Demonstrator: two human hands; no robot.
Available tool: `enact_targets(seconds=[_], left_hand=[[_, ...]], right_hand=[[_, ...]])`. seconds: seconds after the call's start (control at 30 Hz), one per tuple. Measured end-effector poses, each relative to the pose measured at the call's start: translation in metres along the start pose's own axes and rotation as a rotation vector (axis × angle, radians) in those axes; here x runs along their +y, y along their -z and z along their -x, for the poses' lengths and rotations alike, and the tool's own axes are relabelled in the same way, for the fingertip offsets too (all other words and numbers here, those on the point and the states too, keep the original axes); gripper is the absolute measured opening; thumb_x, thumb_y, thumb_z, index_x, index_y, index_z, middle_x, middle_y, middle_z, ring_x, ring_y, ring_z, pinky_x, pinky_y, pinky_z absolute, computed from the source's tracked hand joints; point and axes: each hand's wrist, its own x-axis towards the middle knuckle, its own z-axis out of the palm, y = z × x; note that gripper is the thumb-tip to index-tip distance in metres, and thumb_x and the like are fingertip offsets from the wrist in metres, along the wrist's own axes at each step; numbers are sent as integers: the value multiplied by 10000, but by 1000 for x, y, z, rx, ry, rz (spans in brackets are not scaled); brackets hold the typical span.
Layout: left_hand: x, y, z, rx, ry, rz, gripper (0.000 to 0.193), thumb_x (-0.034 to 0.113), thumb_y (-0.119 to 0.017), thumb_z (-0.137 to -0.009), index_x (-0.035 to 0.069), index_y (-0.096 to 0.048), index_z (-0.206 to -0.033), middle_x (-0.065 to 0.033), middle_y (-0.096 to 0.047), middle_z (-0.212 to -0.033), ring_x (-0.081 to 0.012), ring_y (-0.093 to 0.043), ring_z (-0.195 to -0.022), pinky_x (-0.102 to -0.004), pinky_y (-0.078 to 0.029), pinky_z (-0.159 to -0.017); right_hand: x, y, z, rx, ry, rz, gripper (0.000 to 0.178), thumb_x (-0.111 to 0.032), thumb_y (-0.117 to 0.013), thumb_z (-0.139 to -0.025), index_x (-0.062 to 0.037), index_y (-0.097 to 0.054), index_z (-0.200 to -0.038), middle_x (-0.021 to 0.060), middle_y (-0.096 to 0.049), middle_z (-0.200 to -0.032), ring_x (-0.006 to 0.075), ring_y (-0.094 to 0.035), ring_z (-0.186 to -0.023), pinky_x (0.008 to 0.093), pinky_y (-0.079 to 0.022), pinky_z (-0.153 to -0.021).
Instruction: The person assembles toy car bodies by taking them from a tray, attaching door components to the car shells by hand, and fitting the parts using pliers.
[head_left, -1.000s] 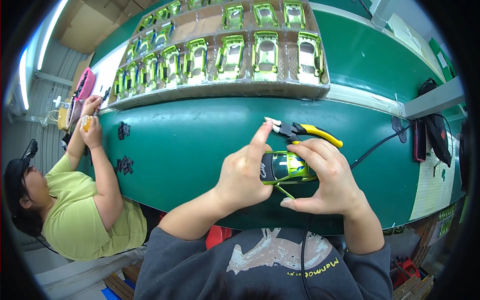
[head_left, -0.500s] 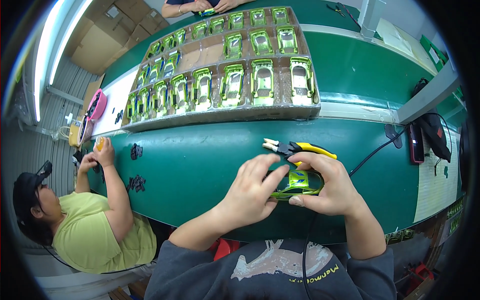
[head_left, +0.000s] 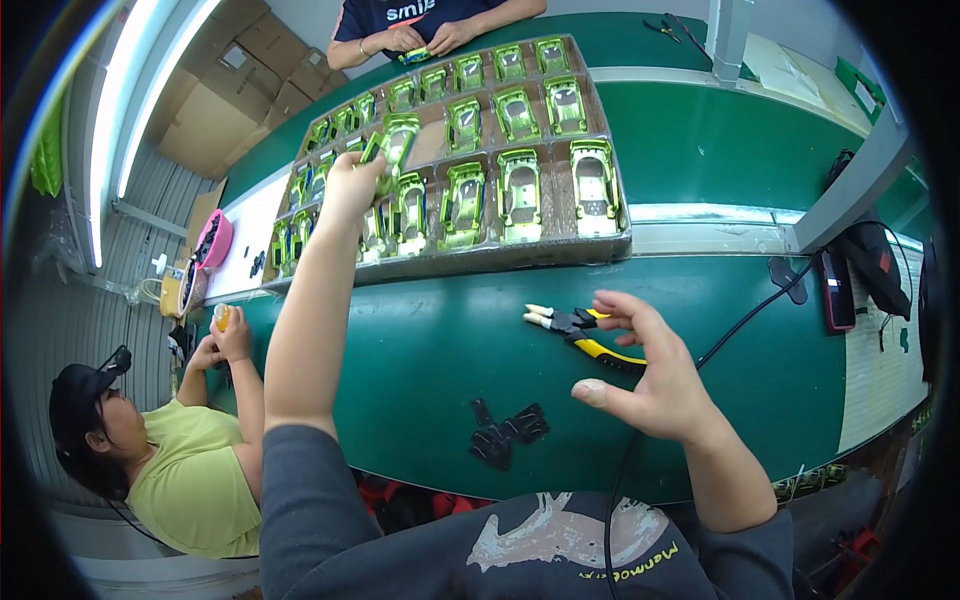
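Note:
My left hand (head_left: 357, 188) reaches over the divided tray (head_left: 480, 262), its fingers closed on a shiny green toy car body (head_left: 399, 142) above the middle row. The hand partly covers other green car bodies below it. Over the near side of the green table, my right hand (head_left: 655, 385) is open with fingers apart, holding nothing. Pliers with yellow and black handles (head_left: 607, 355) lie just beyond and left of it. Several small black pieces (head_left: 508, 432) lie in a loose pile nearer to me.
A co-worker in a yellow-green shirt (head_left: 200, 465) sits at left, holding an orange-topped thing (head_left: 222, 317). Across the tray, another person's hands (head_left: 425, 42) work on a small green item. A pink basket (head_left: 216, 240), a black cable (head_left: 745, 318) and a phone (head_left: 836, 290) lie around.
My left hand has moved from the near table up and left to the tray, with a green car body in it. My right hand has opened, now empty. The black pile near me is uncovered.

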Motion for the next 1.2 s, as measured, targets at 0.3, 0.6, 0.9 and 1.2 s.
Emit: enact_targets(seconds=[0.3, 0.6, 0.9, 1.2], left_hand=[[-39, -72, -106, 103, -91, -818, 346, 256, -611, -830, -40, -719, -975, -237, -701, -1013, -299, -692, -939, -381, -541, -809], [-73, 1, -153, 267, 293, -1102, 707, 580, -705, -792, 132, -594, -1326, -128, -476, -1454, -317, -412, -1363, -480, -397, -1067], [-122, 41, -189, 322, 134, -880, 774, 559, -779, -736, 29, -600, -1270, -205, -505, -1387, -372, -532, -1238, -466, -445, -1037], [-3, 10, 30, -144, -1002, -459, 596, 218, -870, -693, 31, -570, -1174, -188, -634, -1207, -370, -624, -1083, -404, -508, -899]], right_hand=[[7, 1, -4, 13, -23, 103, 656, -295, -801, -771, -49, -512, -1306, 157, -566, -1241, 280, -647, -1016, 396, -531, -870], [6, 4, -6, -12, -14, 145, 485, -263, -766, -798, -35, -590, -1188, 161, -593, -1206, 330, -628, -1069, 399, -531, -878], [5, -2, -2, -52, 2, 150, 420, -255, -761, -804, -41, -613, -1133, 148, -599, -1180, 325, -621, -1060, 397, -524, -874], [8, 6, -5, 142, 69, 97, 301, -169, -751, -806, -18, -650, -1045, 146, -632, -1091, 304, -660, -957, 374, -541, -814]])
